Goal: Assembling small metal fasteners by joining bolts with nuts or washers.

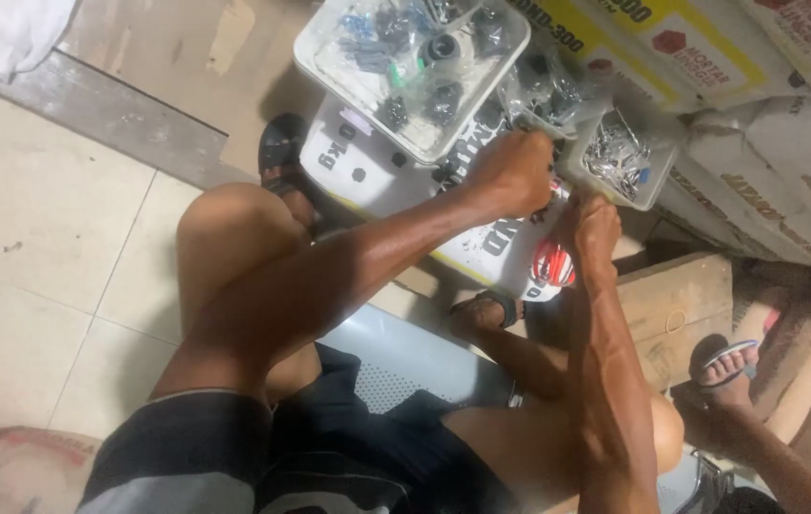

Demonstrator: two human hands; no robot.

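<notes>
Dark shorts and bare knees fill the bottom of the view, the person sitting low on a pale perforated seat (396, 366) with both arms stretched forward so the work sits right between the feet. Left hand (512, 173) is curled into a loose fist, knuckles up, fingers pressed together over something small and dark at the edge of the white sack (377, 171); what exactly they pinch I cannot tell, the fist hides it. Right hand (596, 228) comes in just beside it, fingers bent down and closed toward the same spot, almost touching the left. Both hands meet above the sack lying flat on the floor, which serves as a low working surface. Resting on top of that sack is a white rectangular tray (329, 62) holding small bagged parts, black, blue and green, kept within easy reach. Right of the hands stands a smaller clear tub (657, 186) heaped with shiny metal pieces, tilted against stacked sacks (786, 162). A red-and-white item (552, 265) peeks out under the right wrist. Off to the right, another person's sandalled foot (724, 366) rests near a wooden block (676, 305).
</notes>
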